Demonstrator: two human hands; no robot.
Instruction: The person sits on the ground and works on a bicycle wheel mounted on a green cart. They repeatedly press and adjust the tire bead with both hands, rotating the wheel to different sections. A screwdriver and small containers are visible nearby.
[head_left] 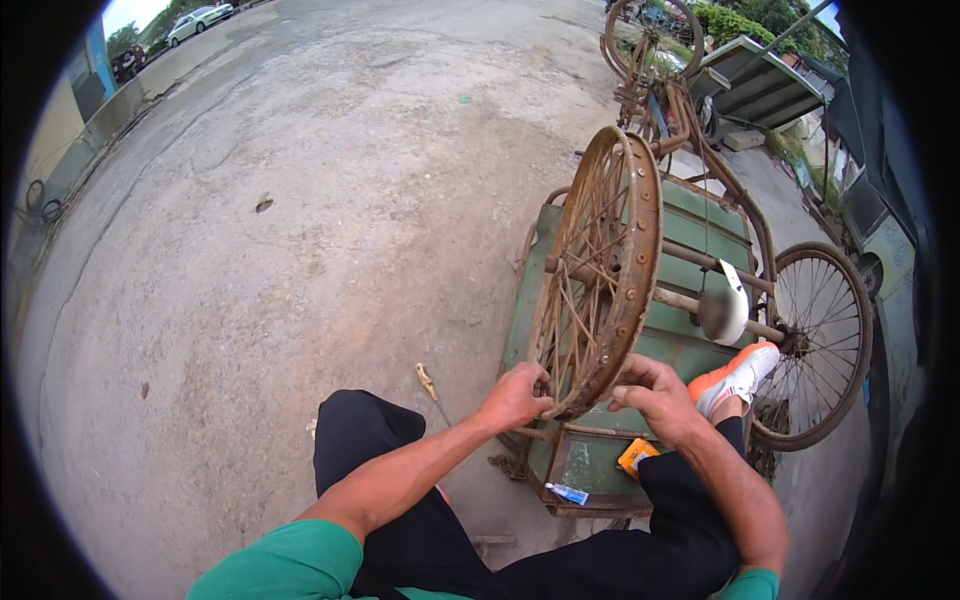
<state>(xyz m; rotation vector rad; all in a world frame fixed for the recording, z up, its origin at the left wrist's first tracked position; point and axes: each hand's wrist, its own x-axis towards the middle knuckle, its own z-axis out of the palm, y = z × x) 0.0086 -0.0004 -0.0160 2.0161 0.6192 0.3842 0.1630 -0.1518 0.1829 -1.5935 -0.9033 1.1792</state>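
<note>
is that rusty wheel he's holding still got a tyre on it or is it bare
Bare. The rusty wheel shows only its metal rim and spokes, no rubber. The left hand and right hand grip its lower rim.

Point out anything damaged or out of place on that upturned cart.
The rusty wheel held by the left hand and right hand is a bare rim with no tyre, heavily corroded. The green cart lies overturned, wheels up. A screwdriver lies loose on the concrete, and a small tube rests on the cart's edge.

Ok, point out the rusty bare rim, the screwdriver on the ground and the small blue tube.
Rusty bare rim point(640, 250), head view, outer band.
Screwdriver point(427, 380), head view, yellow handle.
Small blue tube point(570, 493), head view, middle of body.
</note>
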